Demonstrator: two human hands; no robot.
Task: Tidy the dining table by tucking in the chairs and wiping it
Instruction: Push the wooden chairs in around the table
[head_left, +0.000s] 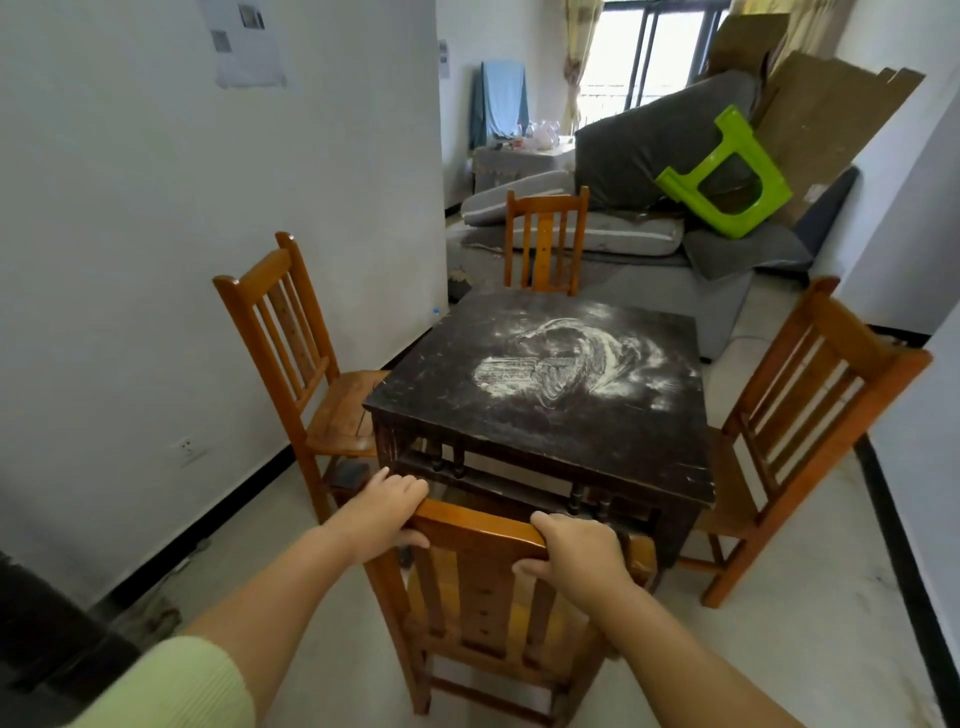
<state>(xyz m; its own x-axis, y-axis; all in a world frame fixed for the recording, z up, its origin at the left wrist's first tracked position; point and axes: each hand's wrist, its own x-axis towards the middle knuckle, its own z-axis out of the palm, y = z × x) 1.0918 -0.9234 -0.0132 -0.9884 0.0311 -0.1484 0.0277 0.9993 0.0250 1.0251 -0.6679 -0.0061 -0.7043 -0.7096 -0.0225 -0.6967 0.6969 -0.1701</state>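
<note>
A dark square dining table (613, 441) stands in the middle, its top smeared with white powder (561, 366). Wooden chairs sit on all sides of it. The near chair (483, 587) is right in front of me, its seat partly under the table. My left hand (389, 506) grips the left end of its top rail and my right hand (576, 556) grips the right part of that rail. The left chair (296, 343) stands pulled out from the table. The right chair (810, 415) is angled, close to the table's right edge. The far chair (545, 241) stands at the back edge.
A white wall (156, 260) runs close along the left. Behind the table lies a pile of grey sofa cushions (649, 156) with a green plastic stool (727, 171) on it. Another wall (924, 415) closes the right side. Pale floor (810, 649) shows around the chairs.
</note>
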